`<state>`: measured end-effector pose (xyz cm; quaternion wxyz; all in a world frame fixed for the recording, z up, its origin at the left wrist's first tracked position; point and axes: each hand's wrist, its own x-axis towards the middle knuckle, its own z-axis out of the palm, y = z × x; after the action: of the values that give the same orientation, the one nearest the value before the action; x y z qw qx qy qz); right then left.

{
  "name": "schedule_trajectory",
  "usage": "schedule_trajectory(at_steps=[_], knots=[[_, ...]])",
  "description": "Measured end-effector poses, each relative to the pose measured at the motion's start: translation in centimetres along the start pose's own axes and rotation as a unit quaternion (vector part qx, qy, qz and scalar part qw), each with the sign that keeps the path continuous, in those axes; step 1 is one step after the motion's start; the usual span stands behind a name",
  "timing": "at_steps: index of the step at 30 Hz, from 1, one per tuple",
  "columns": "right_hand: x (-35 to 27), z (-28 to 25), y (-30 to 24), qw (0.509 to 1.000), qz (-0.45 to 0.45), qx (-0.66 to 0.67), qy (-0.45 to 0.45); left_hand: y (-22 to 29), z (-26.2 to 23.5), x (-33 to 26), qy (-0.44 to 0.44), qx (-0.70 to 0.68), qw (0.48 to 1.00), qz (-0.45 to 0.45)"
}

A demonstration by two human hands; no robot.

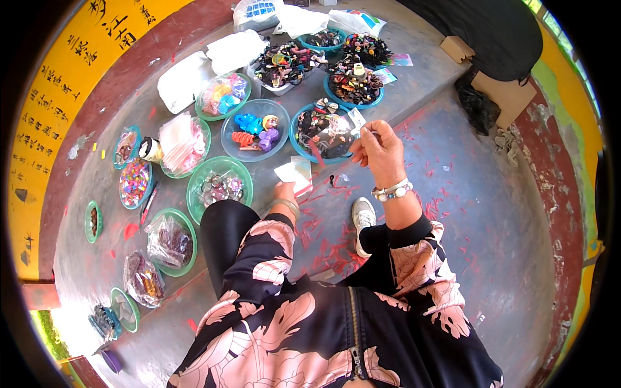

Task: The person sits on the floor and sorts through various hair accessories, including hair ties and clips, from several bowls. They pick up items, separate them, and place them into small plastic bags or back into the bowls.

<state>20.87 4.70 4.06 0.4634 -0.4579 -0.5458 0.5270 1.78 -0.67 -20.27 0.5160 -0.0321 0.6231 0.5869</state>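
Note:
My left hand (284, 192) is closed on a white card (296, 173) with a red edge, held beside my knee. My right hand (381, 147) is raised with fingertips pinched together; whatever is between them is too small to make out. Just behind it stands a blue basin (299, 147) of dark hair ties, with a pale tag (356, 119) near my fingers. To the left of that, a clear blue bowl (228, 145) holds blue, orange and purple pieces. A green basin (196, 202) with bagged shiny pieces is near my left hand.
More basins of dark hair ties (362, 87) stand at the back, beside white plastic bags (184, 81). Further bowls, one with colourful small pieces (135, 183), spread left. Red scraps (317, 223) litter the floor around my shoe (363, 216). Cardboard (508, 97) and black plastic lie far right.

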Motion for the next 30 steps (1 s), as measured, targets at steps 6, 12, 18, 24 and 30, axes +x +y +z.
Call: schedule_trajectory(at_steps=[6, 12, 18, 24, 30], knots=[[-0.1, 1.0, 0.0, 0.999, -0.004, -0.013, -0.033, -2.9, -2.2, 5.9, -0.095, 0.043, 0.989, 0.101], [-0.1, 0.7, 0.4, 0.998, 0.021, 0.027, -0.051, -1.6, 0.1, 2.5, 0.2, 0.339, 0.861, 0.322], [-0.1, 0.6, -0.1, 0.981, 0.109, 0.158, -0.013, 5.7, 4.3, -9.7, -0.254, 0.085, 0.928, 0.26], [-0.3, 1.3, 1.0, 0.964, 0.125, 0.234, -0.018, 9.2, 6.6, -17.5, -0.316, 0.043, 0.9, 0.298], [-1.1, 3.0, 1.4, 0.96, 0.168, 0.19, -0.118, 11.9, 6.0, -15.8, -0.277, -0.045, 0.935, 0.216]])
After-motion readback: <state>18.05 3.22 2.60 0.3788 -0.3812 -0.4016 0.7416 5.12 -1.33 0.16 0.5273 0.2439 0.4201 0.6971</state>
